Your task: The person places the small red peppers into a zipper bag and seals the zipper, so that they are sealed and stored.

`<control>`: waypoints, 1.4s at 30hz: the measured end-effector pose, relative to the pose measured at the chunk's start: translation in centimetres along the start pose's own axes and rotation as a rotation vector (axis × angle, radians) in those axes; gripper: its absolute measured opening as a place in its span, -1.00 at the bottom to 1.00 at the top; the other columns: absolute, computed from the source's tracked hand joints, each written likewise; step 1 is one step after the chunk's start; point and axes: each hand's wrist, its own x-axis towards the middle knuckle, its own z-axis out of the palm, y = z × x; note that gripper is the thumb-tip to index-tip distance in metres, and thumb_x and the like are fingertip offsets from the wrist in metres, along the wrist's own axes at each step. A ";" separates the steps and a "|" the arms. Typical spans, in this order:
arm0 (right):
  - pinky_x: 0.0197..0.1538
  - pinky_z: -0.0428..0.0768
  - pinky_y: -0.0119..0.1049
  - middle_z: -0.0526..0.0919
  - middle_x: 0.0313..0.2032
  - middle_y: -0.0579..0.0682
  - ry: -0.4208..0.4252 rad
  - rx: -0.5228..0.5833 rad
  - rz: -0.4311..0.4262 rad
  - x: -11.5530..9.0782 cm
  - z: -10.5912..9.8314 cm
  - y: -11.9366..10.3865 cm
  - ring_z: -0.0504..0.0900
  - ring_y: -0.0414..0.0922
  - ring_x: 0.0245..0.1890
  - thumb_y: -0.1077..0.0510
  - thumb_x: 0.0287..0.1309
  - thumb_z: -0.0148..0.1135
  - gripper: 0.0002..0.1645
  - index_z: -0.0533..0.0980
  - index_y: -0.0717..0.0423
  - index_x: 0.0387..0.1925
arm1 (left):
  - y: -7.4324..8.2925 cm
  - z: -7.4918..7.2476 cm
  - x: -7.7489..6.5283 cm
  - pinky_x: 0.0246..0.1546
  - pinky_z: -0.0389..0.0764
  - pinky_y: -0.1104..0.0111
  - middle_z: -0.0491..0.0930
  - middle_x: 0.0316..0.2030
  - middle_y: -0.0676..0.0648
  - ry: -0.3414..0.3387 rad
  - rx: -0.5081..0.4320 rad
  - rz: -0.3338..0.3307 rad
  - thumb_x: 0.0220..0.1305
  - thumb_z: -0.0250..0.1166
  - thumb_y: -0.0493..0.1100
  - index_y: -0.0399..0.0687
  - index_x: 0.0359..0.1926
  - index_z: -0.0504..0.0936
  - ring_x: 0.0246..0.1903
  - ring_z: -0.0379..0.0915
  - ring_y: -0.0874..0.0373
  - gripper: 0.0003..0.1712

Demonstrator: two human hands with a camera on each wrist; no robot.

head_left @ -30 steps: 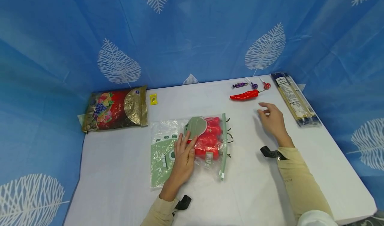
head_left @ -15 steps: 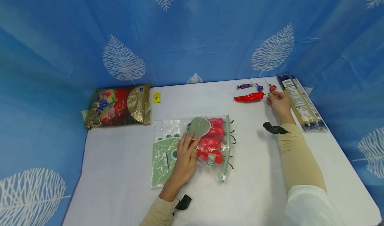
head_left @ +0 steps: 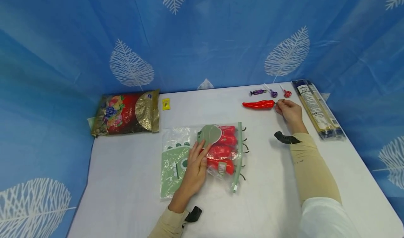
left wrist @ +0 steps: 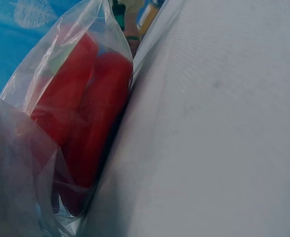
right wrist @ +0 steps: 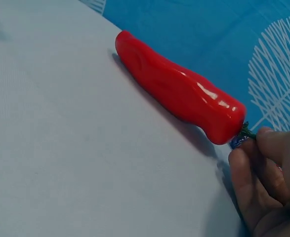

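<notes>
My right hand (head_left: 289, 113) pinches the green stem of a shiny red chili pepper (right wrist: 179, 91) between thumb and finger. In the head view the pepper points left, close over the back right of the white table. My left hand (head_left: 195, 167) rests with straight fingers on a clear zip bag (head_left: 175, 171) printed with a green dinosaur. Several red peppers (head_left: 222, 150) lie inside the bag, their dark stems sticking out past the green zip edge on the right. In the left wrist view the red peppers (left wrist: 93, 113) show through the plastic.
Behind the pepper lie a purple wrapped candy (head_left: 258, 92), a purple lollipop (head_left: 274, 94) and a red lollipop (head_left: 287, 93). A long dark-and-gold packet (head_left: 317, 110) lies at the right edge. At back left are a fruit-printed bag (head_left: 126, 113) and a yellow candy (head_left: 166, 104).
My right hand reached forward to the pepper's stem, took hold of it and has drawn the pepper slightly to the left and nearer. My left hand stays on the bag.
</notes>
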 end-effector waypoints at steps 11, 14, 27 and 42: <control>-0.22 0.70 -0.58 0.71 -0.43 -0.19 -0.006 0.334 -0.140 -5.4 -2.3 2.5 0.73 -0.37 -0.42 0.27 0.38 0.23 -0.95 0.56 0.10 -0.26 | 0.3 0.1 0.1 0.55 -0.09 -0.23 0.21 0.55 -0.14 -0.008 -0.004 -0.037 0.60 -0.02 -0.16 0.04 0.50 0.37 0.59 -0.05 -0.20 -0.48; -0.23 0.70 -0.57 0.75 -0.44 -0.17 -0.027 0.380 -0.175 -7.9 -3.3 3.9 0.75 -0.35 -0.44 0.28 0.36 0.25 -0.93 0.58 0.11 -0.29 | 0.3 0.0 0.1 0.56 -0.08 -0.21 0.22 0.55 -0.13 0.003 -0.012 -0.055 0.61 -0.04 -0.16 0.04 0.50 0.37 0.59 -0.05 -0.20 -0.48; -0.12 0.71 -0.52 0.79 -0.33 -0.17 -0.169 0.351 -0.236 -15.6 -3.8 7.7 0.79 -0.32 -0.32 0.28 0.35 0.26 -0.95 0.61 0.09 -0.23 | 0.4 0.2 0.0 0.57 -0.08 -0.20 0.22 0.55 -0.13 0.006 -0.030 -0.061 0.60 -0.04 -0.16 0.02 0.50 0.37 0.59 -0.05 -0.18 -0.48; -0.06 0.70 -0.52 0.77 -0.29 -0.22 -0.282 0.256 -0.295 -16.4 0.8 6.8 0.78 -0.35 -0.26 0.23 0.40 0.23 -0.94 0.58 0.14 -0.16 | 0.4 0.3 -0.3 0.51 -0.02 -0.31 0.21 0.55 -0.13 0.008 -0.017 -0.021 0.59 -0.02 -0.19 0.05 0.50 0.36 0.58 -0.03 -0.22 -0.47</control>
